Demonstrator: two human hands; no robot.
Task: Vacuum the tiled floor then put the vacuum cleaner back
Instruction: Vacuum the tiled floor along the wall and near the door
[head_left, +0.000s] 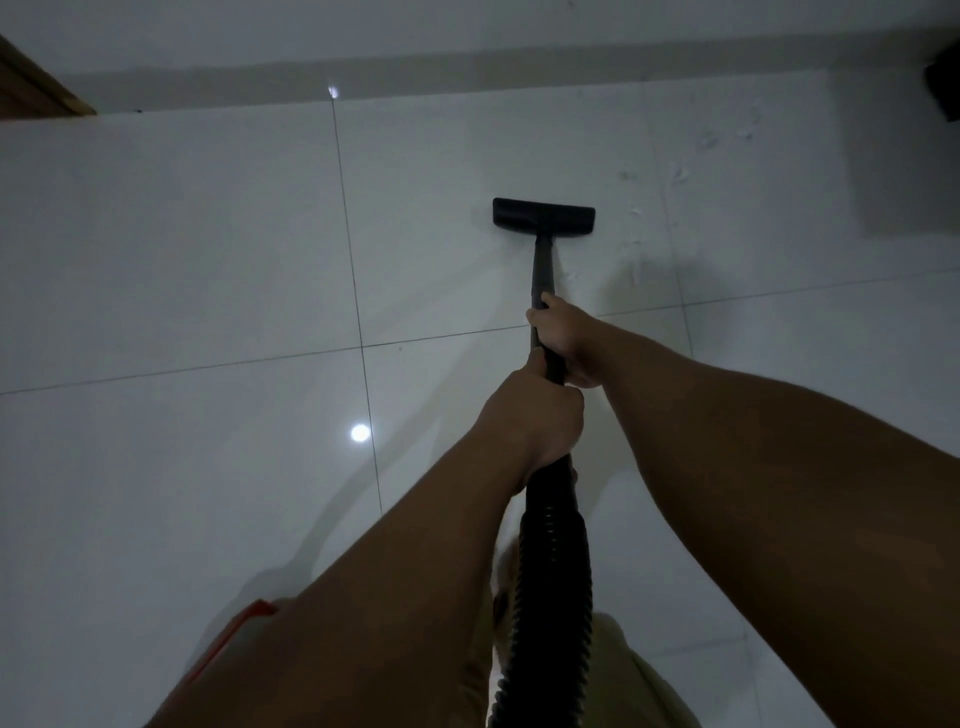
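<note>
The floor (182, 249) is made of big, shiny, pale tiles with thin dark lines between them. Two small round lights shine back off it, one at about 9 o'clock from the hands and one far up at 11 o'clock. The room is dim. Along the top runs a white wall (467, 26) with a grey strip at its foot. A brown wooden edge (31, 83) shows in the corner at 10 o'clock, and a dark thing (943, 88), too cut off to tell, sits at 2 o'clock. Some faint specks and smudges lie on the tiles at 1 o'clock.

The vacuum's flat black head (543, 217) lies on the floor just above the middle, up at 12 o'clock from the hands. Its grey pipe (541, 270) runs straight down from it to the hands. The right hand (569, 338) has its grip clenched round the pipe, higher up. The left hand (535, 415) has its grip clenched round the pipe just below, where the black ribbed hose (553, 561) starts. The two hands are nearly touching. The hose hangs down toward 6 o'clock, between the two bare arms.
</note>
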